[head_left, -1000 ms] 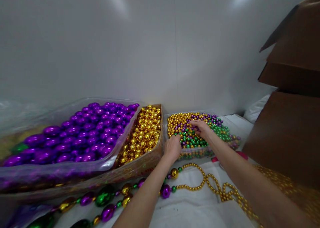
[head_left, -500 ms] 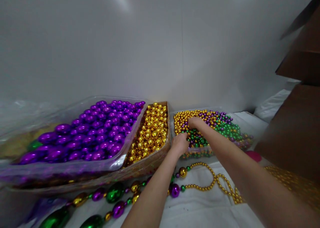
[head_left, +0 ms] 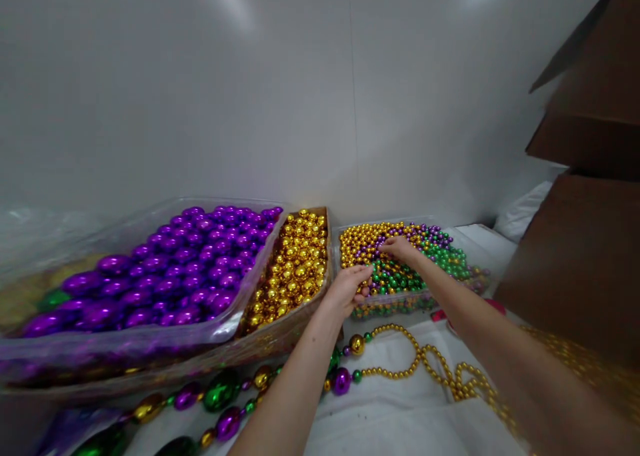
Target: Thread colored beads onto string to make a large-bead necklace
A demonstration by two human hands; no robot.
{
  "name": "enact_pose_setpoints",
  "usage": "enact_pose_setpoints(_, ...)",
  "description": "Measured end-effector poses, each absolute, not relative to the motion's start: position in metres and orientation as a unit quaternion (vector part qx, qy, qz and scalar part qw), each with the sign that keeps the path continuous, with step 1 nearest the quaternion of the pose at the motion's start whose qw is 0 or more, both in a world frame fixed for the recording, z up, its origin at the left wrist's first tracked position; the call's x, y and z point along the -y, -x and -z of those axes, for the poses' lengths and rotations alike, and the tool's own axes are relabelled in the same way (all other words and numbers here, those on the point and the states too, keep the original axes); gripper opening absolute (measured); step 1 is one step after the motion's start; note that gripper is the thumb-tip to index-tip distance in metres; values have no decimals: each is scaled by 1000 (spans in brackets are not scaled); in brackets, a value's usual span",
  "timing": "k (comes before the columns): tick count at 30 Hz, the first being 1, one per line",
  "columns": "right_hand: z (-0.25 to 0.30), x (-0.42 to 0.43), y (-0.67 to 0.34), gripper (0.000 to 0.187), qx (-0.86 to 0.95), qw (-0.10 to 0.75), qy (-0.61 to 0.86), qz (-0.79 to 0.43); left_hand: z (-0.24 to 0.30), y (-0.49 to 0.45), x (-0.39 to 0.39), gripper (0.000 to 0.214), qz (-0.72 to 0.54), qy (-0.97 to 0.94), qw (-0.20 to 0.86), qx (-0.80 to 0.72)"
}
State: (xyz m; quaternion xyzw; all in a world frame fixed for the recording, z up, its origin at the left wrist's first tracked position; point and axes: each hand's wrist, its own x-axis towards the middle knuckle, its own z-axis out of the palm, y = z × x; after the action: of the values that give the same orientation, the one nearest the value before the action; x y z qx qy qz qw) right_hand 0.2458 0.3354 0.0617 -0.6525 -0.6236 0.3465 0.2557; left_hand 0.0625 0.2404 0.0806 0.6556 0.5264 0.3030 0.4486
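A clear plastic tray (head_left: 400,301) holds small shiny beads in gold, purple and green. My left hand (head_left: 349,288) is at its front left corner, fingers curled in and fingertips close to a green bead (head_left: 375,267); whether that bead is gripped is too small to tell. Farther in, my right hand (head_left: 399,248) reaches over the tray with thumb and fingers pinched together beside the purple beads (head_left: 369,250). Whatever lies in that pinch is hidden. In front of the tray, a bead necklace (head_left: 393,374) with gold, purple and green beads runs across the white cloth (head_left: 380,419).
To the left stand a clear bin (head_left: 220,326) of large purple beads (head_left: 170,269) and a narrow box (head_left: 327,243) of gold beads (head_left: 300,256). Brown cardboard boxes (head_left: 585,256) rise at the right, close to my right arm. A grey wall (head_left: 300,96) closes off the back.
My left hand has turned, so its curled fingers now show. My right hand has lifted a little out of the beads, its pinched fingertips now visible. The view has shifted slightly right.
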Motion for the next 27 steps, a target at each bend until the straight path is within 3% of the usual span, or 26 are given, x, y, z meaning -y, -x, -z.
enact_pose_setpoints(10,-59,-315,-260,30,487,450,478,-576,-84,-68,-259,28,-281,-628,483,-541)
enact_pose_setpoints(20,-56,-284,-271,27,389,538,298,-686,-70,-70,-270,8,-201,-742,258,-585)
enact_pose_setpoints(27,-73,-252,-266,21,358,541,266,-713,-77,-65,-264,18,-125,-786,158,-585)
